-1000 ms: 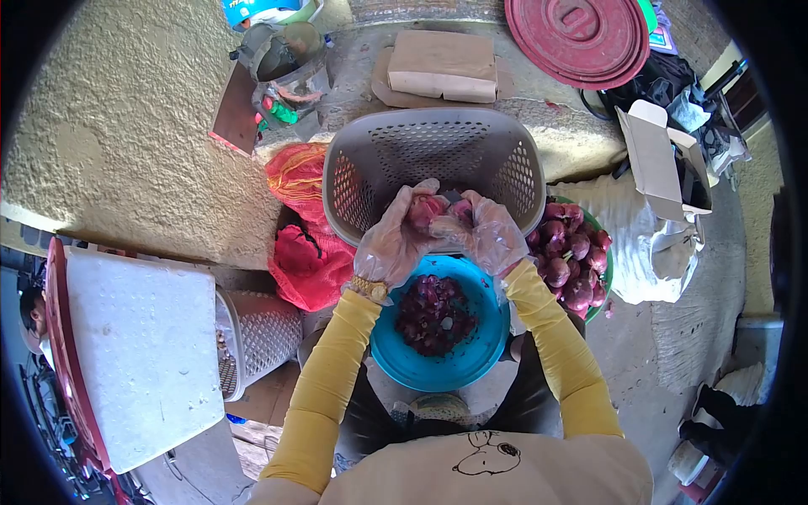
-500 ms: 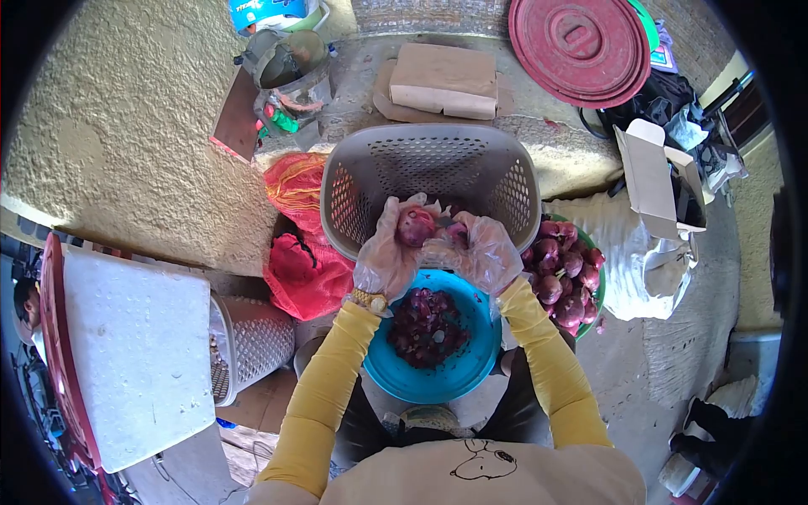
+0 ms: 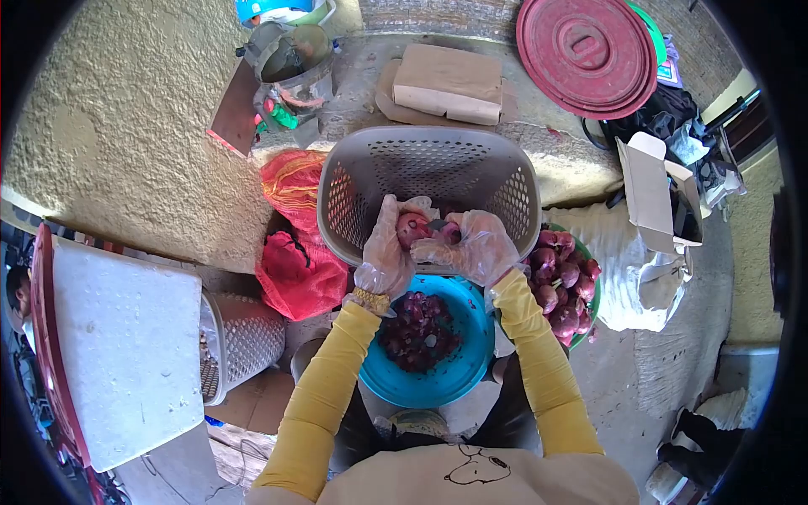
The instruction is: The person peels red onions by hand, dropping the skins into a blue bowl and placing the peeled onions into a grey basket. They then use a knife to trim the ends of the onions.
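Inv., as I see it from my remote stn.:
1. L hand (image 3: 385, 259): curled, fingers closed on a red onion (image 3: 409, 229).
2. R hand (image 3: 484, 248): fingers bent in, tips close by the onion; a purplish bit (image 3: 453, 232) & small dark pc (image 3: 437, 225) show there. Can't tell if R pinches either, nor what the dark pc is.
3. Gloves (image 3: 497, 241): thin, clear, on both hands.
4. Onion loc.: b/w the hands, over near side of grey basket (image 3: 429, 135).
5. Blue basin (image 3: 475, 358): b/w the knees, w/ dark purple scraps (image 3: 419, 330).
6. Green bowl (image 3: 597, 305): R side, w/ heaped onions (image 3: 566, 282).
7. Red mesh sack (image 3: 295, 282): L of basket.

Handling notes (my judgement): cup onion deep in L palm, light hold; smooth skin prob. slips in thin film. Small R moves, tips clear of dark pc in case it's sharp. Wrists low, so loose bits don't scatter. Watch for glove film snagging under the fingertips.
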{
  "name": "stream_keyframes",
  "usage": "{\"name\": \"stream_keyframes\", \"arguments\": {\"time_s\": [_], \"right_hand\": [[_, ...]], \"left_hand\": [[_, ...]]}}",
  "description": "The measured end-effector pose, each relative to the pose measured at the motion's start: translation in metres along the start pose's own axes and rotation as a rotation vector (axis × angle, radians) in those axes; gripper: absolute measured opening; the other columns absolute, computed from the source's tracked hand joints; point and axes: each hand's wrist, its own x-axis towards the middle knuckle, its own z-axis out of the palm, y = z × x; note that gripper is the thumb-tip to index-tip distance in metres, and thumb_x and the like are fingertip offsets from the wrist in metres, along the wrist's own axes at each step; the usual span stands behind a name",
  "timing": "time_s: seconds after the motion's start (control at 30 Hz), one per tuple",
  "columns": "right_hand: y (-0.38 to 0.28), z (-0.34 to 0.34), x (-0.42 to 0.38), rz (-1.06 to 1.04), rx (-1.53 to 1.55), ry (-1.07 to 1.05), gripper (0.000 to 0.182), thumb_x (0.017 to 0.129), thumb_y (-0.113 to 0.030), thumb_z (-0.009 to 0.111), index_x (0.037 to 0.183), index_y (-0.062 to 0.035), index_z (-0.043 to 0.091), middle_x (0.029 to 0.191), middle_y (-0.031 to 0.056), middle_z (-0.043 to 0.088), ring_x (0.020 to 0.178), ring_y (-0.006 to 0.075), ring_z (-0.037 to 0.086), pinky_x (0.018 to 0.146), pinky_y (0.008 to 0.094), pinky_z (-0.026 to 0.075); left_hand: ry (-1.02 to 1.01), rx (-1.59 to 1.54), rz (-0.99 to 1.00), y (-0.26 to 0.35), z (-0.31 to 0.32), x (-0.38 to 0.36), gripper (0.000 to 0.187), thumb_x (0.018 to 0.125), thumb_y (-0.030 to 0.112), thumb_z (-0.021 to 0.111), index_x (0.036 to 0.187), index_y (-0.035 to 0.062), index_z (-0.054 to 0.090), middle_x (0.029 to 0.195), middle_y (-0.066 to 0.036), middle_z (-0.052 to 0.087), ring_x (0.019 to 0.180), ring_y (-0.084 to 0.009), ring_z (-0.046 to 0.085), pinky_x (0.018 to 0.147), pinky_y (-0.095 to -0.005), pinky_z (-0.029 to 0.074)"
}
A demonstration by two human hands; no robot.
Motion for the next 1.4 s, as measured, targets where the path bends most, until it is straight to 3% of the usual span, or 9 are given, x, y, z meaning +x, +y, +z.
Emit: {"name": "stream_keyframes", "arguments": {"time_s": [0.3,0.4,0.53,0.83,0.9,1.1,1.13,1.2,1.4], "right_hand": [[-0.013,-0.021,0.007,0.101,0.068,-0.187,0.074,0.076,-0.076,0.075,0.110,-0.0108,0.079,0.080,0.0188,0.071,0.079,0.0418,0.068,0.077,0.0490,0.053],[-0.012,-0.017,0.004,0.041,0.108,-0.149,0.065,0.080,-0.065,0.079,0.100,-0.0032,0.075,0.078,0.0213,0.066,0.079,0.0434,0.065,0.072,0.0497,0.051],[-0.013,-0.015,0.005,0.044,0.146,-0.168,0.062,0.082,-0.063,0.079,0.101,-0.0032,0.076,0.076,0.0220,0.066,0.075,0.0434,0.064,0.070,0.0485,0.051],[-0.020,-0.015,0.007,0.039,0.184,-0.153,0.055,0.091,-0.058,0.073,0.100,-0.0037,0.077,0.075,0.0246,0.065,0.073,0.0460,0.063,0.068,0.0494,0.050],[-0.019,-0.016,0.007,0.074,0.146,-0.218,0.058,0.093,-0.064,0.065,0.118,-0.0133,0.077,0.084,0.0259,0.069,0.084,0.0468,0.067,0.076,0.0524,0.052],[-0.014,-0.011,0.006,0.066,0.124,-0.268,0.059,0.096,-0.065,0.060,0.121,-0.0138,0.076,0.082,0.0262,0.068,0.082,0.0476,0.066,0.075,0.0525,0.051],[-0.013,-0.010,0.005,0.065,0.125,-0.270,0.059,0.096,-0.065,0.060,0.121,-0.0138,0.076,0.082,0.0262,0.068,0.082,0.0476,0.066,0.075,0.0525,0.051],[-0.013,-0.008,0.004,0.045,0.127,-0.232,0.053,0.094,-0.060,0.068,0.102,-0.0084,0.079,0.072,0.0238,0.065,0.074,0.0454,0.064,0.069,0.0500,0.050],[0.004,0.006,-0.001,-0.095,0.001,-0.151,0.055,0.093,-0.061,0.068,0.097,-0.0072,0.079,0.070,0.0233,0.065,0.072,0.0444,0.063,0.067,0.0507,0.049]], "left_hand": [[-0.044,0.015,-0.013,-0.003,-0.002,0.003,0.053,0.111,0.047,0.044,0.111,-0.0013,0.066,0.107,-0.014,0.071,0.102,-0.0244,0.068,0.096,-0.0382,0.057],[-0.022,0.049,-0.001,-0.003,0.000,0.003,0.053,0.112,0.047,0.044,0.112,-0.0016,0.066,0.107,-0.014,0.071,0.103,-0.0246,0.069,0.096,-0.0386,0.057],[-0.072,0.050,0.022,-0.003,0.000,0.003,0.053,0.112,0.047,0.043,0.112,-0.0016,0.066,0.108,-0.014,0.071,0.102,-0.0245,0.069,0.095,-0.0389,0.058],[-0.123,0.088,0.031,-0.003,-0.002,0.003,0.054,0.112,0.047,0.041,0.110,-0.0005,0.066,0.108,-0.012,0.069,0.098,-0.0246,0.070,0.089,-0.0370,0.059],[-0.161,0.069,0.025,-0.002,-0.003,0.003,0.054,0.112,0.047,0.041,0.110,-0.0004,0.066,0.107,-0.012,0.069,0.097,-0.0247,0.070,0.087,-0.0367,0.060],[-0.101,0.125,0.013,-0.001,-0.007,0.003,0.055,0.112,0.049,0.041,0.110,-0.0002,0.065,0.104,-0.013,0.069,0.095,-0.0265,0.071,0.085,-0.0384,0.061],[-0.113,0.151,-0.004,0.001,-0.004,0.000,0.054,0.112,0.049,0.043,0.110,-0.0003,0.065,0.102,-0.013,0.069,0.095,-0.0266,0.071,0.084,-0.0389,0.061],[-0.123,0.176,-0.020,0.003,-0.004,-0.002,0.054,0.111,0.049,0.044,0.110,-0.0004,0.065,0.100,-0.014,0.069,0.094,-0.0268,0.071,0.084,-0.0395,0.061],[-0.110,0.044,-0.112,-0.001,-0.006,-0.006,0.052,0.110,0.049,0.048,0.112,-0.0012,0.064,0.099,-0.019,0.070,0.093,-0.0283,0.072,0.087,-0.0405,0.061]]}}
